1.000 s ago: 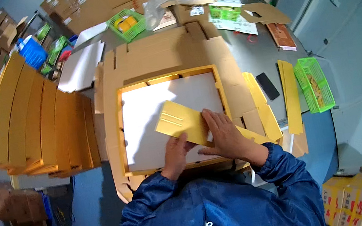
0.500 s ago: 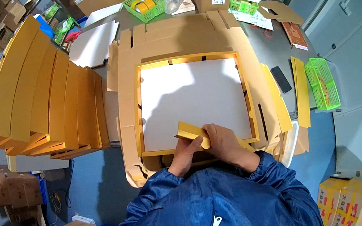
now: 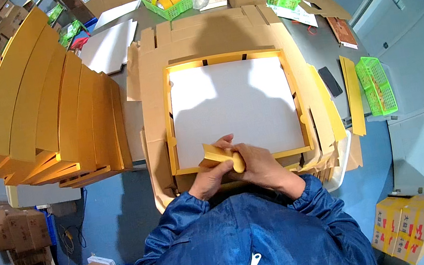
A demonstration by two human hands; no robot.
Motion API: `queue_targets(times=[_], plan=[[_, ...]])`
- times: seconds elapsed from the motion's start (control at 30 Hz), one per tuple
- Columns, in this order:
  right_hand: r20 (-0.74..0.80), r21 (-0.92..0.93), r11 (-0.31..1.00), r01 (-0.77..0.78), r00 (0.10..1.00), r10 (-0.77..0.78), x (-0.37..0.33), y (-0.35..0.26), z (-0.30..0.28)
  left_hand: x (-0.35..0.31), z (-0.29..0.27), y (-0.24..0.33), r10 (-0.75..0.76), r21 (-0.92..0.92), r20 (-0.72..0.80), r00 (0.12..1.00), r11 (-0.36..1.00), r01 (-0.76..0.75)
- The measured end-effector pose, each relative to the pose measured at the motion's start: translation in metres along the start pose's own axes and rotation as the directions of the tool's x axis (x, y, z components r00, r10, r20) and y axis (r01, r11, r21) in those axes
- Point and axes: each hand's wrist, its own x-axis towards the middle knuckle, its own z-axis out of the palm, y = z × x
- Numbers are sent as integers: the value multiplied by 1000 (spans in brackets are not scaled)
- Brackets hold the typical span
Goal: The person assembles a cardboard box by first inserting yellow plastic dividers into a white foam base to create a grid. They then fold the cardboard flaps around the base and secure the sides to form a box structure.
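Observation:
My left hand [image 3: 208,181] is closed on a folded yellow cardboard strip [image 3: 216,155], gripping it from below. My right hand [image 3: 260,166] presses against the same strip, its fingers wrapped over the rounded end; part of the strip is hidden beneath them. Both hands are above the near edge of a shallow yellow tray-like frame [image 3: 172,142]. A white panel [image 3: 232,104] lies inside that frame, with my shadow across it. Small dark slots show in the frame's walls.
Flattened brown cardboard [image 3: 153,97] lies under the frame. Large yellow trays [image 3: 23,108] lean stacked at the left. On the right are yellow strips [image 3: 352,95], a black phone [image 3: 330,82] and a green basket [image 3: 377,85]. Another green basket [image 3: 169,10] holds tape rolls at the back.
My fingers have shifted on the strip, and some left fingers now show above it. The strip's right part, visible earlier beside my right hand, no longer shows. The view has tilted slightly.

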Motion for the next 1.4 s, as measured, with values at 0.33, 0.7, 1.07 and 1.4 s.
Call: queue_targets(times=[0.33, 0.7, 1.07, 1.4], plan=[[113, 19, 992, -127, 986, 124, -9, 2, 22, -7, -53, 74, 146, -117, 35, 989, 983, -141], [120, -149, 975, -163, 976, 181, -34, 24, 16, -17, -114, 102, 128, -45, -450, 884, 985, -166], [91, -183, 974, -134, 984, 152, -34, 8, 22, -22, -130, 131, 135, -115, -410, 902, 973, -198], [53, -78, 980, -183, 981, 187, -32, 11, 50, -24, -127, 135, 190, -74, -342, 920, 971, -228]])
